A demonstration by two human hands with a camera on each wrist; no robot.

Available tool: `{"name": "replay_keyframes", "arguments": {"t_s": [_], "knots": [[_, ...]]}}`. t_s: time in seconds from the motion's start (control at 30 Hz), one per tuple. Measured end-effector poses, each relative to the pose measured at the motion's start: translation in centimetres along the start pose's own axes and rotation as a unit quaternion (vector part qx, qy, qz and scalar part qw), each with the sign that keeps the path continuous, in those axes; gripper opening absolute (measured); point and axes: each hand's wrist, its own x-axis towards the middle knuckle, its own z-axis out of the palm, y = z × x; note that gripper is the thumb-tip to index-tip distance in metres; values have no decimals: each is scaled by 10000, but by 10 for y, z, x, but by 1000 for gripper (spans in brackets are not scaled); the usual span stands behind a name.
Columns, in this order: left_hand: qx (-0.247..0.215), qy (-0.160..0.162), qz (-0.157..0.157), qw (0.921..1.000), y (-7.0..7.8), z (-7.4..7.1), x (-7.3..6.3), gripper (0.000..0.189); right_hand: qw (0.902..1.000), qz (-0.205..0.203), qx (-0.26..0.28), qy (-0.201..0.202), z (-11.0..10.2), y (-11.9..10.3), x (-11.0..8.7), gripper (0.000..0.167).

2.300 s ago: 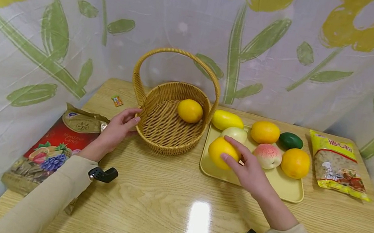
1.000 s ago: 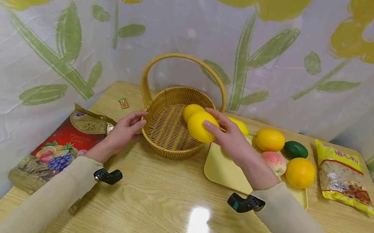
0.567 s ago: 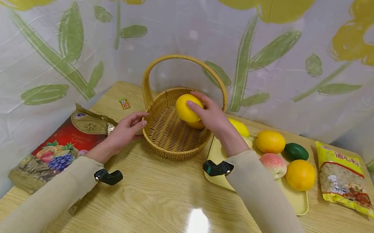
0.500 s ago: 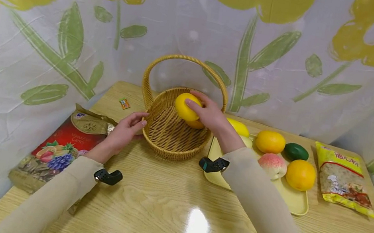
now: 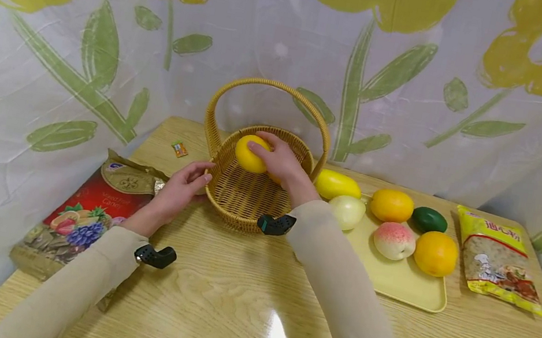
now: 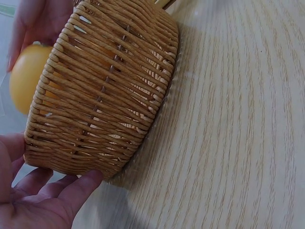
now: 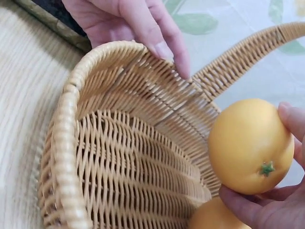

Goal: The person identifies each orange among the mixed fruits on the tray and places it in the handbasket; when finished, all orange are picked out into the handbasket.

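The orange fruit (image 5: 249, 157) is over the basket (image 5: 227, 215), clamped between thumb and fingers of the right grip (image 5: 283, 162). A second orange fruit (image 7: 217, 215) lies below that grip. To its left, the left grip (image 5: 181, 189) pinches the basket's edge. Released too high, the held fruit could strike the lower one; a slack left grip could let the basket slide on the desk (image 5: 213, 277).

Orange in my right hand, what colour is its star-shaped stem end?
The stem end is green, clearest in the right wrist view.
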Motion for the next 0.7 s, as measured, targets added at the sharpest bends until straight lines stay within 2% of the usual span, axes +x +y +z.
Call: {"name": "replay_keyframes", "arguments": {"t_s": [0.2,0.33,0.5,0.7], "knots": [[-36,18,-17,10000,1,1,-1,51,9996,112,-216,-133,8,1,1,55],[-21,27,-5,10000,1,1,-1,51,9971,244,-624,-365,9,6,0,54],[67,50,-31,10000,-1,-1,-1,53,9928,117,-957,-714,13,13,0,54],[63,44,-46,10000,-2,0,-1,53,9901,-5,-1078,-896,19,17,0,53]]}}
